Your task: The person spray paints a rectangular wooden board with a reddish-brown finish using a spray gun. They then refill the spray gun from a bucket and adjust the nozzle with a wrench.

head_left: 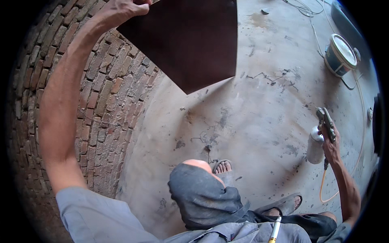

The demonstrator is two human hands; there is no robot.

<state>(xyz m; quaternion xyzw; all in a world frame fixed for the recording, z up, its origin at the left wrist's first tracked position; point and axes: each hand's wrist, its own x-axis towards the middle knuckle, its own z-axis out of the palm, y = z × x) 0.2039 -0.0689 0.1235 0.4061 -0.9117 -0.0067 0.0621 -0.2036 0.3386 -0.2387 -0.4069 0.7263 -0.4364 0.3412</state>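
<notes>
At the top, my left hand point(127, 7) is closed on the edge of a dark brown, flat panel point(194, 40). One corner of this panel points down toward the floor, and its upper part runs out of the picture. On the far right, my right hand point(333, 146) grips a metal spray gun point(325, 121), well apart from the panel. A pale, cylindrical cup point(315, 149) sits at the gun, partly behind its body. From below the gun's grip, an orange hose point(323, 187) curves away. My right fingers are partly hidden by the gun.
A rough brick wall point(103, 95) rises on the left. The stained concrete floor point(259, 121) stretches ahead. At the upper right stands a bucket point(341, 56) with a whitish top, beside loose pale hoses point(314, 34). A cigarette point(275, 230) juts in at the lower edge.
</notes>
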